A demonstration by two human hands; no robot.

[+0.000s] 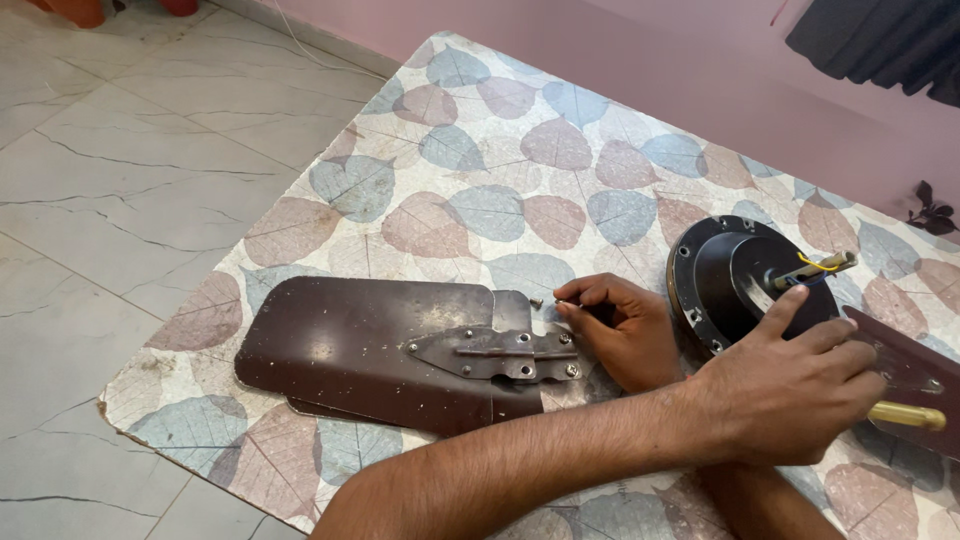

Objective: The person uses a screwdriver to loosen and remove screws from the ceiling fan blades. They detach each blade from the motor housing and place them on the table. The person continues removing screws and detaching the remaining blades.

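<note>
My arms are crossed. My left hand (pixel 790 390) reaches across to the right and grips a screwdriver with a yellow handle (pixel 906 416), its thumb stretched up against the black ceiling fan motor (pixel 715 275). My right hand (pixel 620 330) rests on the table beside the motor and pinches a small screw (pixel 561 303) at its fingertips. Just left of it lies a brown fan blade (pixel 350 345) with a bolted metal bracket (pixel 495 352); another blade shows beneath it. A loose screw (pixel 537 301) lies by the bracket's end.
A leaf-patterned table (pixel 480 170) carries everything; its left edge drops to a marble tile floor (pixel 110 180). Yellow and blue wires (pixel 822 267) stick out of the motor shaft. Another brown blade (pixel 915 365) is attached at the right. A pink wall stands behind.
</note>
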